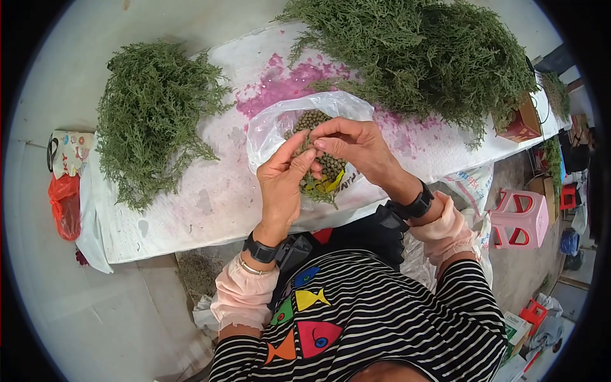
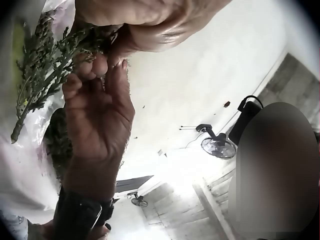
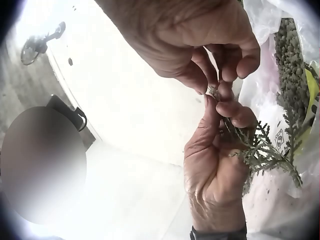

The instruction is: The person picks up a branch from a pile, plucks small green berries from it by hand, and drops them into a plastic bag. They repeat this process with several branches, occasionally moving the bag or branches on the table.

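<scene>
Over an open plastic bag of small round green-brown pods, both hands meet at a leafy green sprig. The left hand grips the sprig, its leafy end hanging past the fingers in the right wrist view. The right hand pinches at the sprig's other end, thumb against fingers, close to the left fingertips. What lies between the right fingertips is mostly hidden. Yellow print shows on the bag beneath the sprig.
A heap of green branches lies left on the white, pink-stained table; a larger heap lies at the back right beside a cardboard box. A pink stool stands right on the floor. A red bag hangs at the left.
</scene>
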`<move>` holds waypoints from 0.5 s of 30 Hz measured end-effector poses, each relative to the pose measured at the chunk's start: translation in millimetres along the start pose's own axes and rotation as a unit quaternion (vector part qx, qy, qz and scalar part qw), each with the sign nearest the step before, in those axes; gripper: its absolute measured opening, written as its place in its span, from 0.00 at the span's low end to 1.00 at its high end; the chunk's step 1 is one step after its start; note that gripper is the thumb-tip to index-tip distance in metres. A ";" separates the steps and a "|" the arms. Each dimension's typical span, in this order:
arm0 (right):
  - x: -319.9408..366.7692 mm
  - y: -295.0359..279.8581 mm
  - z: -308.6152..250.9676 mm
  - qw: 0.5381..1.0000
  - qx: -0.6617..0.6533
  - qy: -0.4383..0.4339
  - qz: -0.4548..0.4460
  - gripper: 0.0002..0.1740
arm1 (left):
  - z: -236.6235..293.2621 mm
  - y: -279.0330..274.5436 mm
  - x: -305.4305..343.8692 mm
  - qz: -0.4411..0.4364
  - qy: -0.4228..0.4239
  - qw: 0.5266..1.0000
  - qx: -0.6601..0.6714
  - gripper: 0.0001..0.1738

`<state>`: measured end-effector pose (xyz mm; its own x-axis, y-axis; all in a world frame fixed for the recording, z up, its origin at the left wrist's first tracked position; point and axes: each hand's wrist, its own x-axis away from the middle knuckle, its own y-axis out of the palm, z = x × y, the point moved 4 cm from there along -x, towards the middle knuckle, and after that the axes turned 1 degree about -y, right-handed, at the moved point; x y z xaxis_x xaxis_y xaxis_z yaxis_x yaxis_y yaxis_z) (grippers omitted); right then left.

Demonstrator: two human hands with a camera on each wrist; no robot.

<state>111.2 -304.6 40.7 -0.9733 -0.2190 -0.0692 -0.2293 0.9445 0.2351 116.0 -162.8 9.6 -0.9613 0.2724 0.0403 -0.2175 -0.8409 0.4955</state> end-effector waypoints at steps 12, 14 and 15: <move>1.0 -14.7 8.2 1.000 0.017 -0.001 0.020 0.08 | 5.7 20.5 1.4 -0.053 0.031 0.994 -0.094 0.22; 0.6 -26.8 -7.3 0.997 -0.007 -0.055 0.046 0.06 | 10.6 9.3 -8.1 -0.053 0.042 0.989 -0.134 0.22; 0.8 -33.0 -15.8 0.995 -0.019 -0.082 0.058 0.06 | 15.6 -0.4 -14.9 -0.052 0.055 0.982 -0.175 0.22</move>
<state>117.7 -339.8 48.2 -0.9785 -0.0632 -0.1964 -0.1190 0.9506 0.2867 133.1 -159.2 22.3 -0.9394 0.3283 -0.0985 -0.3407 -0.9259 0.1630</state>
